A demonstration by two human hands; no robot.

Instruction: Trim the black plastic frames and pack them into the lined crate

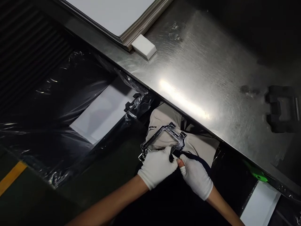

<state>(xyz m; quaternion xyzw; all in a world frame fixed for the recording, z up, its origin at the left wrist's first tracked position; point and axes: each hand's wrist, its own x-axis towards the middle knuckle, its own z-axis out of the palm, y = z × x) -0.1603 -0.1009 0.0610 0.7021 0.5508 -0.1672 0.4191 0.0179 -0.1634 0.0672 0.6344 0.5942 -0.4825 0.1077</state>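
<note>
Both hands wear white gloves and meet below the steel table's edge, over my lap. My left hand (157, 166) grips the lower side of a thin black frame-shaped part (164, 129), an open rectangle with small tabs and holes. My right hand (196, 176) is closed next to it, one bare fingertip showing through the glove, pinching a dark pen-like tool (198, 159) whose tip touches the frame's lower right corner. Light trousers (162, 117) lie behind the frame.
A brushed steel table (199, 72) runs diagonally across the view. On it are a stack of white sheets (117, 15), a white foam block (144, 46) and a black fixture (282, 108). A bin lined with black plastic (58, 94) holding white sheets (103, 113) stands at left. Yellow floor tape (11, 175).
</note>
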